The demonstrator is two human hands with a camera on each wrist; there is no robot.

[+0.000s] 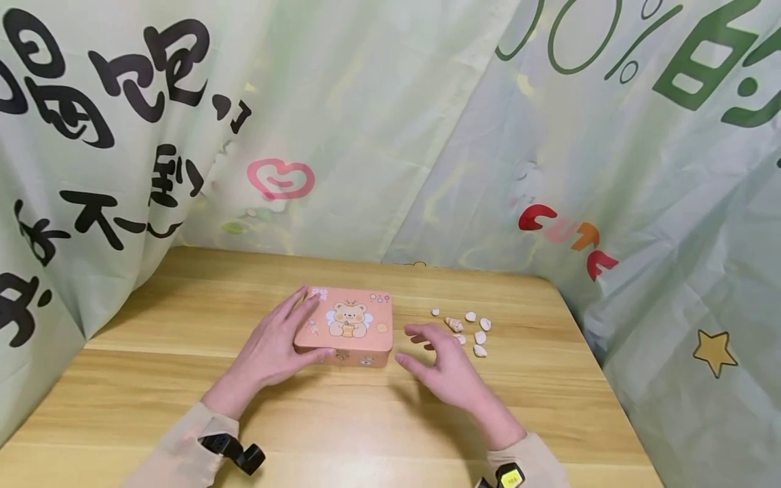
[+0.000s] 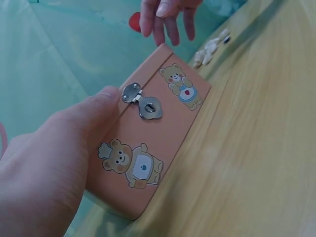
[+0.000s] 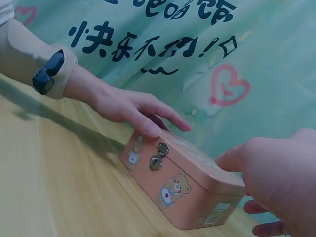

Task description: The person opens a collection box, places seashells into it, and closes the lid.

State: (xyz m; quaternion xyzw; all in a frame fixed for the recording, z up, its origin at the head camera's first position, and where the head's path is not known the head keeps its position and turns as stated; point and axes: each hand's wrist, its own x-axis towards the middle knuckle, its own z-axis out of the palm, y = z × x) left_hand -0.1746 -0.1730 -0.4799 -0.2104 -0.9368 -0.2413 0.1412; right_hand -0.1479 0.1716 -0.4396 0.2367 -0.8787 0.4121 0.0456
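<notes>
A pink tin box (image 1: 378, 318) with a bear on its lid sits closed on the table. On its front, a metal clasp (image 2: 143, 102) hangs between bear pictures. My left hand (image 1: 274, 342) holds the box's left end, thumb along the front top edge by the clasp and fingers over the lid's left side. To the right of the box, my right hand (image 1: 448, 366) hovers with loosely bent fingers and nothing in them. In the right wrist view its thumb (image 3: 232, 159) appears close to the lid's edge; whether it touches is unclear.
Several small white shells (image 1: 481, 337) and a pointed spiral shell (image 1: 454, 324) lie right of the box, just beyond my right hand. A printed cloth curtain (image 1: 378, 135) hangs behind the wooden table (image 1: 213, 298) and at both sides.
</notes>
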